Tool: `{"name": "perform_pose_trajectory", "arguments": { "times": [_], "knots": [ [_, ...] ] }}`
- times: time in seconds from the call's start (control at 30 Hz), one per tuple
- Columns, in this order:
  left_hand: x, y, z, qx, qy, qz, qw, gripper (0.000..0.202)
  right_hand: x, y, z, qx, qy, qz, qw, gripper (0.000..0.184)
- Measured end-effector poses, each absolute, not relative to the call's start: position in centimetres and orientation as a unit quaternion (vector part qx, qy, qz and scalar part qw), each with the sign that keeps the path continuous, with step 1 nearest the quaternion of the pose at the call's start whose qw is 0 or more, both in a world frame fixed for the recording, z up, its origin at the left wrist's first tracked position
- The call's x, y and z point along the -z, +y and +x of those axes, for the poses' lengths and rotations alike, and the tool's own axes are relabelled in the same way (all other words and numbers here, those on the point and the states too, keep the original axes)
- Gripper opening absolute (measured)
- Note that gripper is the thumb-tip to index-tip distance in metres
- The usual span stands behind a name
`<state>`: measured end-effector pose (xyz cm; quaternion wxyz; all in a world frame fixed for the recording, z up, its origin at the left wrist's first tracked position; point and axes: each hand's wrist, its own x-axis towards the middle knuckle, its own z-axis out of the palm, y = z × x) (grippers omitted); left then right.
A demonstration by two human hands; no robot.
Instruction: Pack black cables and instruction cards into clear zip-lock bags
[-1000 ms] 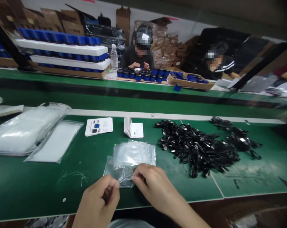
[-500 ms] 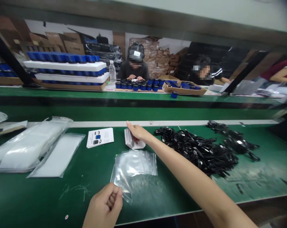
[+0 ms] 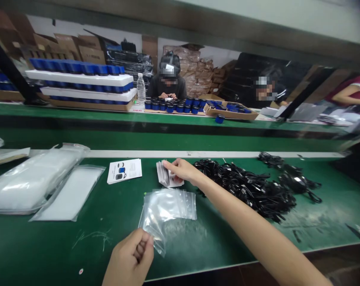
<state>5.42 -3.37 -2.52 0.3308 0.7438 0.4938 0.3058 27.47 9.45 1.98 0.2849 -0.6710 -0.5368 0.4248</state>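
My left hand [image 3: 130, 256] is closed in a pinch on the corner of a clear plastic bag [image 3: 156, 238]. That bag lies at the near left of a fanned-out pile of clear plastic bags [image 3: 174, 204] on the green table. My right hand [image 3: 181, 170] reaches beyond the pile to a stack of small printed cards [image 3: 162, 174]. Its thumb lies over the stack's top edge and the other fingers curl on the right side, partly hiding the cards. Left of the stack lie white printed leaflets [image 3: 124, 171] with pictures of blue and black devices.
A heap of black cables [image 3: 245, 188] lies right of my right forearm. Large plastic packs [image 3: 37, 178] of white material fill the left. On the shelf ahead are blue-and-black round parts [image 3: 177, 106], foam trays [image 3: 87, 95] and a bottle [image 3: 141, 89]. Several people are beyond.
My right hand has drawn back slightly to the right, and its thumb has come down over the card stack. My left hand keeps its pinch on the bag.
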Motion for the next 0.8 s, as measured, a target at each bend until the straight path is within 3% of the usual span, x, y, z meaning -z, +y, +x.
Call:
{"name": "perform_pose_trajectory", "arguments": {
  "times": [0.27,0.57,0.7,0.8],
  "knots": [
    [2.3,-3.4,5.6,-0.311,0.508,0.725,0.346,0.030,-1.9,9.3,27.7,-0.473,-0.519,-0.649,0.293,0.032],
    [1.6,-2.5,5.5,-0.344,0.564,0.548,0.513,0.033,-4.9,-0.1,27.2,-0.308,-0.584,-0.651,0.375,0.027],
    [0.7,-2.4,6.8,-0.421,0.591,0.488,0.485,0.030,-3.9,-6.0,24.2,-0.280,-0.695,-0.585,0.311,0.025],
    [0.5,-2.5,7.4,-0.437,0.600,0.552,0.380,0.026,-1.9,-7.3,21.9,-0.220,-0.730,-0.569,0.308,0.021]
  ]
}}
